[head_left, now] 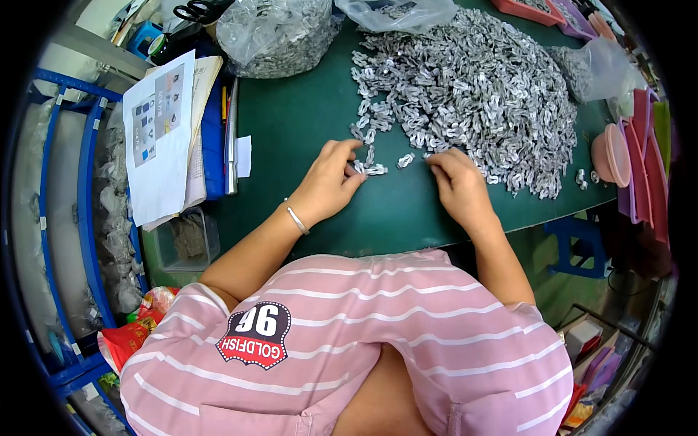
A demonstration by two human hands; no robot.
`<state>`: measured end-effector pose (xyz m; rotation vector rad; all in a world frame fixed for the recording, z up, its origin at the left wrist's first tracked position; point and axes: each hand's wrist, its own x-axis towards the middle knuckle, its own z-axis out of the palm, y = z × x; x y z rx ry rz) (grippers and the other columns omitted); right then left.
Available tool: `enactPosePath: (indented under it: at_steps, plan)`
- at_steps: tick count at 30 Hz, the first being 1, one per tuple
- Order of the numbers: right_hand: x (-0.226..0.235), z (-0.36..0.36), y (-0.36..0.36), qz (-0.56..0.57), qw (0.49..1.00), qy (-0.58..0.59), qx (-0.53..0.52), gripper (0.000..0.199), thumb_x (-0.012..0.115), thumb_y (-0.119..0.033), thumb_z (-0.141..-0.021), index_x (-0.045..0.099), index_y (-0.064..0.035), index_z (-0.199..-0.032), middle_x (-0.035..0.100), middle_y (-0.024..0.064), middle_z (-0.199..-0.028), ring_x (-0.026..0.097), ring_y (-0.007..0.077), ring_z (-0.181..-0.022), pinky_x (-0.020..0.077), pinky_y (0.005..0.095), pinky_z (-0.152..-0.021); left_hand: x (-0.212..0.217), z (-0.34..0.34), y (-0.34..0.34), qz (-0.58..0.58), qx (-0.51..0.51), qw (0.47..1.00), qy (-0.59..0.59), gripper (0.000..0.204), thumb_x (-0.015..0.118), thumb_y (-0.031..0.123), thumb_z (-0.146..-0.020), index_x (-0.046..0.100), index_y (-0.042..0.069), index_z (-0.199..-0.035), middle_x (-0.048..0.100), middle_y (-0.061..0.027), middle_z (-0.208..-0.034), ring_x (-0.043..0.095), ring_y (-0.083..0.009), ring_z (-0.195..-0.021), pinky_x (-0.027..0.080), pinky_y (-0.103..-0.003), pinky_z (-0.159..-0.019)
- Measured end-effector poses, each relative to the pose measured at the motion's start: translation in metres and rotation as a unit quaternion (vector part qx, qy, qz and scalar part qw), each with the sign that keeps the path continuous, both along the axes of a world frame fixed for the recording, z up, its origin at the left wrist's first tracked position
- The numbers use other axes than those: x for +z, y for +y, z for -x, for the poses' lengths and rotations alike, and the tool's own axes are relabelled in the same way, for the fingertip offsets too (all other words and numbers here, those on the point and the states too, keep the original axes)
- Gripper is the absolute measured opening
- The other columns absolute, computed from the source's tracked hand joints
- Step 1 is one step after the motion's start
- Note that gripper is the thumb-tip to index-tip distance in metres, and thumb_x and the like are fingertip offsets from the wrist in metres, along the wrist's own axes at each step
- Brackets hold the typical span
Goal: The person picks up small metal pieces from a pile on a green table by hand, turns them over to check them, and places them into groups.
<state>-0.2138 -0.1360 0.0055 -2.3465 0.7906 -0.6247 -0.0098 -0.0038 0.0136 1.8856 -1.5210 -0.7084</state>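
From the head view I see my left hand [331, 182] resting on the green bench [291, 116] near its front edge, fingers curled together and pinching a small cluster of silvery metal clips [372, 169]. My right hand [456, 182] lies just beside it, fingers bent down onto the bench at the near fringe of the big heap of clips [472, 87], fingertips touching the loose pieces there; whether it actually grips one I cannot tell. One stray clip [405, 160] sits between the two hands. The heap spreads from the middle toward the far and right edges. A clear bag of clips [276, 33] stands at the far edge, papers [160, 131] overhang the left edge, and pink trays [618, 152] lean along the right edge.
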Motion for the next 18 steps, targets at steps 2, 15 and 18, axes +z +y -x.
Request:
enactPosePath:
  at_steps: [2,15,18]
  plan:
    - [-0.004,-0.013,0.011,0.041,0.998,-0.028,0.036,0.014,0.057,0.0,-0.074,0.062,-0.0022,-0.087,0.059,0.011,-0.086,0.056,0.0288,-0.084,0.046,0.0353,-0.072,0.001,0.004,-0.001,-0.004,0.072,0.994,0.078,0.044,0.063,0.004,-0.077,0.045,0.0,-0.117,0.048,-0.0107,-0.1,0.056,-0.0146,-0.074,0.047,-0.026,-0.067]
    - [-0.007,-0.033,0.022,0.107,0.989,-0.08,0.069,0.008,0.063,-0.004,-0.069,0.057,-0.0042,-0.074,0.056,0.008,-0.078,0.053,0.0263,-0.075,0.0425,0.0361,-0.065,0.008,0.018,-0.008,-0.057,0.094,0.96,0.257,0.032,0.062,0.009,-0.082,0.051,-0.003,-0.109,0.057,-0.0059,-0.082,0.058,-0.0109,-0.064,0.047,-0.021,-0.054]
    - [0.002,-0.032,0.031,0.065,0.978,-0.168,0.108,0.016,0.066,0.001,-0.066,0.058,-0.0034,-0.079,0.057,0.0089,-0.078,0.054,0.0274,-0.073,0.0445,0.0344,-0.064,0.004,0.016,-0.009,-0.106,0.074,0.894,0.43,0.018,0.058,0.01,-0.086,0.058,-0.004,-0.097,0.061,-0.0098,-0.08,0.061,-0.0133,-0.067,0.049,-0.022,-0.056]
